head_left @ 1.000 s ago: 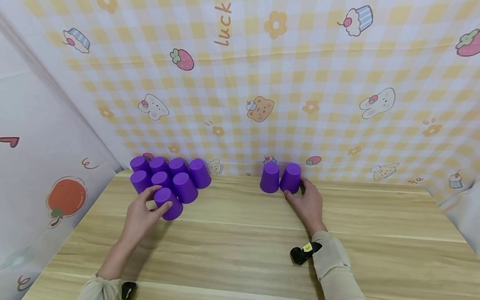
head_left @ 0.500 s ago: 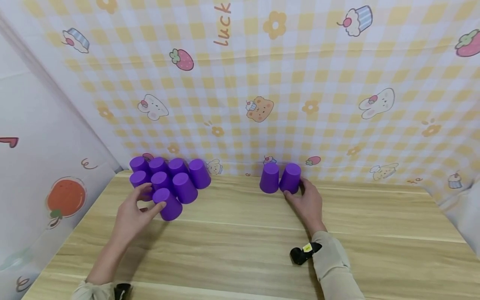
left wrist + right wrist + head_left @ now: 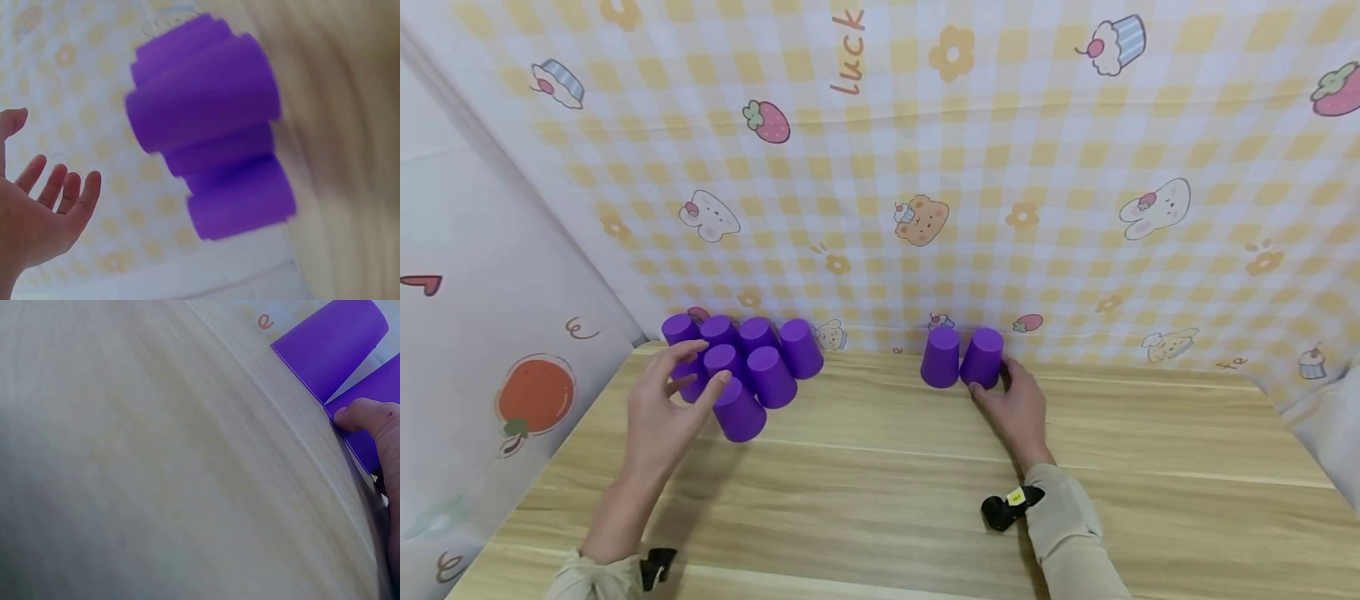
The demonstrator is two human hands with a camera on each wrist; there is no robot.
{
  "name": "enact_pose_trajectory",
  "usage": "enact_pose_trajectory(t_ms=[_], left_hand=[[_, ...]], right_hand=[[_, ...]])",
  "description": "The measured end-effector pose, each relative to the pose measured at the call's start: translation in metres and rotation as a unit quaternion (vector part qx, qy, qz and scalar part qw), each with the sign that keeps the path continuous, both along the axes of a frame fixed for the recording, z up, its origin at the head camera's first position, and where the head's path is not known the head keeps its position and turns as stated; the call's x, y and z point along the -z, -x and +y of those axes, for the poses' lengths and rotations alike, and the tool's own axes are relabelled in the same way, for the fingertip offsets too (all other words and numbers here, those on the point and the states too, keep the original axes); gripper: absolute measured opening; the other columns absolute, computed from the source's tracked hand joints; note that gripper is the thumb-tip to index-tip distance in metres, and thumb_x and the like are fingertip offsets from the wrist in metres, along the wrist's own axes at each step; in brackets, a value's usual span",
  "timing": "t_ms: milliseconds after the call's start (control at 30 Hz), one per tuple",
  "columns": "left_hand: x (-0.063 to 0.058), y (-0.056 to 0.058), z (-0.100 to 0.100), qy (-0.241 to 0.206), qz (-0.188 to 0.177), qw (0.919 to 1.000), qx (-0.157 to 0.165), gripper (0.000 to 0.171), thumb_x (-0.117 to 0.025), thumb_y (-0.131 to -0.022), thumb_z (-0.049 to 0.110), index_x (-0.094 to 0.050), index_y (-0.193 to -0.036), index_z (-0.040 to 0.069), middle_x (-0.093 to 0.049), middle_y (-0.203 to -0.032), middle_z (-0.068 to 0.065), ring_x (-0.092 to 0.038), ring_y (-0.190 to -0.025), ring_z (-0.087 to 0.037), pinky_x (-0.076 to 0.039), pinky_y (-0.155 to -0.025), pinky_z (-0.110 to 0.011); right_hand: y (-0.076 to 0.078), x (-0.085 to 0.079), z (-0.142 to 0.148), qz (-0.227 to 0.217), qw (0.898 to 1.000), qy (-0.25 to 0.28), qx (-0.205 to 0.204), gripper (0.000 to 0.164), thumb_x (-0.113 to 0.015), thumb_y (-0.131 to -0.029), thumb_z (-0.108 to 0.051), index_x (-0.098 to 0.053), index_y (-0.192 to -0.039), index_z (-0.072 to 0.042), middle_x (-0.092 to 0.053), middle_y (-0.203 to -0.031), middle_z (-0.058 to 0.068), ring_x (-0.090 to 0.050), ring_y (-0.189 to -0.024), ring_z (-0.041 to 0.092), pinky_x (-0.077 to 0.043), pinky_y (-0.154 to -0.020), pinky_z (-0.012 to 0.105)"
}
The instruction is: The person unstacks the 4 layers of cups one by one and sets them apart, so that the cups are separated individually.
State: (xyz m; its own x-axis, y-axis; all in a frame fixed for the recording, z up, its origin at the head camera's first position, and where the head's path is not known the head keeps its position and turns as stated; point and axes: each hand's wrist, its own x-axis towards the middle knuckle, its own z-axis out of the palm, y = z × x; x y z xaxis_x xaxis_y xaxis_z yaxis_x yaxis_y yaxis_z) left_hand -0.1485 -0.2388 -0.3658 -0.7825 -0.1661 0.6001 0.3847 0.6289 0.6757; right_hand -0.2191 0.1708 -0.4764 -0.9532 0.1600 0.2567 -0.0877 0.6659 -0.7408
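Several upside-down purple cups (image 3: 772, 379) stand packed together at the left of the table, with one cup (image 3: 741, 421) at the front of the group. My left hand (image 3: 658, 417) hovers just left of that front cup, its fingers relaxed and spread; the left wrist view shows the hand apart from the cups (image 3: 206, 100), with nothing in it. At right of centre, two more purple cups stand side by side near the back edge. My right hand (image 3: 1021, 412) holds the right one (image 3: 981, 358) between thumb and fingers, low on its side; its neighbour (image 3: 940, 358) stands untouched.
A wooden table (image 3: 865, 492) spans the view. Behind it hangs a yellow checked cloth (image 3: 880, 167) close to the rear cups, and a white printed cloth (image 3: 467, 208) borders the left side. Black camera straps sit on both wrists.
My left hand has let go of the front cup and drawn up and left, its fingers opening. The front cup stays in place. My right hand keeps its hold, unmoved.
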Motion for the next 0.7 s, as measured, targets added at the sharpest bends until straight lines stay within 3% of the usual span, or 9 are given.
enact_pose_trajectory(t_ms=[133, 300, 467, 700], left_hand=[[-0.012, 0.000, 0.024, -0.006, 0.040, 0.9976, 0.057, 0.042, -0.075, -0.070, -0.009, -0.061, -0.110, -0.006, -0.060, -0.109, -0.015, -0.052, -0.098, -0.002, -0.047, -0.078, -0.010], [-0.025, 0.003, 0.056, 0.030, 0.036, 0.9945, 0.093, 0.040, -0.075, -0.070, -0.009, -0.061, -0.108, -0.006, -0.061, -0.107, -0.018, -0.054, -0.098, -0.008, -0.050, -0.078, -0.018], [-0.010, 0.029, 0.077, 0.019, 0.005, 0.9898, 0.141, 0.038, -0.076, -0.075, 0.003, -0.062, -0.111, 0.003, -0.062, -0.106, -0.009, -0.057, -0.096, -0.020, -0.054, -0.077, -0.037], [0.002, 0.053, 0.113, 0.020, -0.041, 0.9815, 0.186, 0.037, -0.075, -0.079, 0.015, -0.062, -0.113, 0.006, -0.062, -0.108, -0.010, -0.056, -0.097, -0.020, -0.053, -0.077, -0.040]], right_hand=[[0.000, 0.000, 0.000, 0.000, 1.000, -0.001, 0.002, 0.067, -0.075, -0.077, -0.026, -0.048, -0.130, 0.003, -0.053, -0.125, 0.022, -0.053, -0.112, 0.034, -0.044, -0.095, 0.040], [0.000, 0.001, 0.000, -0.002, 1.000, 0.001, 0.001, 0.067, -0.076, -0.077, -0.026, -0.048, -0.130, 0.003, -0.053, -0.125, 0.022, -0.053, -0.112, 0.034, -0.044, -0.095, 0.041], [0.001, 0.002, 0.002, 0.003, 1.000, 0.004, 0.000, 0.066, -0.075, -0.077, -0.027, -0.048, -0.129, 0.003, -0.054, -0.124, 0.021, -0.053, -0.112, 0.035, -0.044, -0.095, 0.041], [0.001, 0.003, 0.001, 0.000, 1.000, 0.004, -0.001, 0.066, -0.075, -0.077, -0.028, -0.049, -0.130, 0.002, -0.054, -0.125, 0.020, -0.053, -0.112, 0.033, -0.044, -0.095, 0.040]])
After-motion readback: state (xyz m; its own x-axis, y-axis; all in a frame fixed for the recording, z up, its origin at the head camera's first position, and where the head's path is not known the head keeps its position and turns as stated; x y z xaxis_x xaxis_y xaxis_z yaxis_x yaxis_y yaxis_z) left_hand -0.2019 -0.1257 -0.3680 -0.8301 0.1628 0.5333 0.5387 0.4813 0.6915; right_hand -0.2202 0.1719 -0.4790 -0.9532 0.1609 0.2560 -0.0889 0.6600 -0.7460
